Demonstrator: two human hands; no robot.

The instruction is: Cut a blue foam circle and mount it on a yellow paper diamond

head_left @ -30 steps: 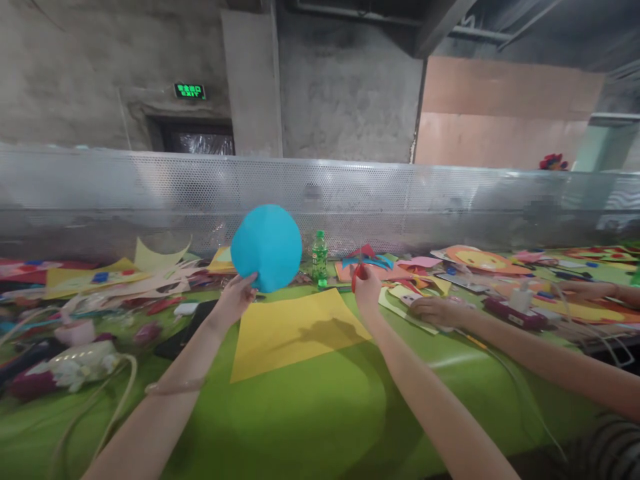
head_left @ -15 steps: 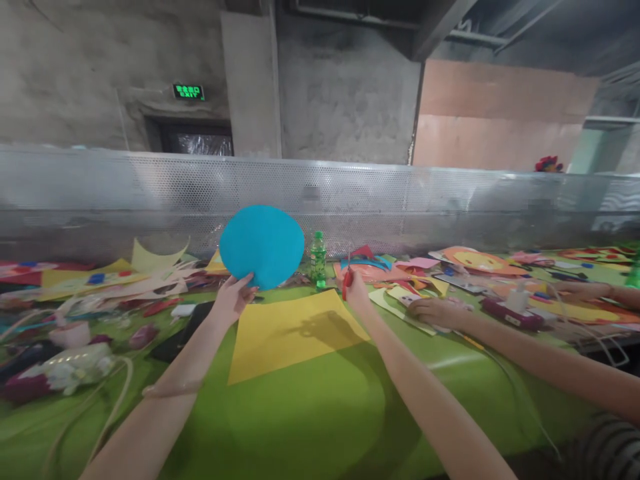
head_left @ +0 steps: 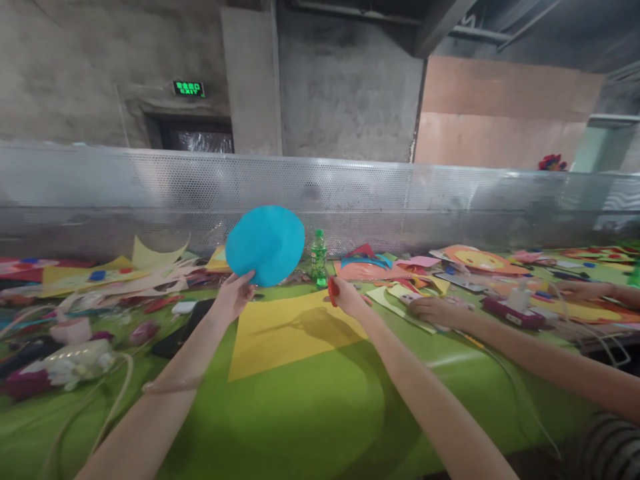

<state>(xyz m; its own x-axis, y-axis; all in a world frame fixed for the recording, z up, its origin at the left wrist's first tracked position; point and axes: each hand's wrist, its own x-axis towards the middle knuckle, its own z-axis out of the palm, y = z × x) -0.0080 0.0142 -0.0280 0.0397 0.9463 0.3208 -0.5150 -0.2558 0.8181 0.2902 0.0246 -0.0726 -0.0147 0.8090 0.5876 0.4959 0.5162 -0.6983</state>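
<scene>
A round blue sheet of paper (head_left: 265, 245) is pinched at its lower edge by my left hand (head_left: 235, 297), raised above the table. My right hand (head_left: 347, 300) is closed round the red handles of a pair of scissors (head_left: 333, 292); their blades are hard to make out. The scissors are apart from the blue paper. Below and between both hands, a yellow sheet (head_left: 290, 337) lies flat on the green tablecloth (head_left: 300, 420), with a shadow across it.
A green-capped bottle (head_left: 319, 260) stands behind the yellow sheet. Paper scraps (head_left: 155, 280), cords and a glue gun-like white item (head_left: 75, 365) lie on the left. At right are another person's hand (head_left: 435, 312), a purple box (head_left: 515, 313) and cut paper. A perforated metal barrier (head_left: 250, 180) runs behind.
My right hand has shifted slightly left and turned, swinging the scissors from pointing upward to a lower angle. The blue paper has moved a little right and tilted.
</scene>
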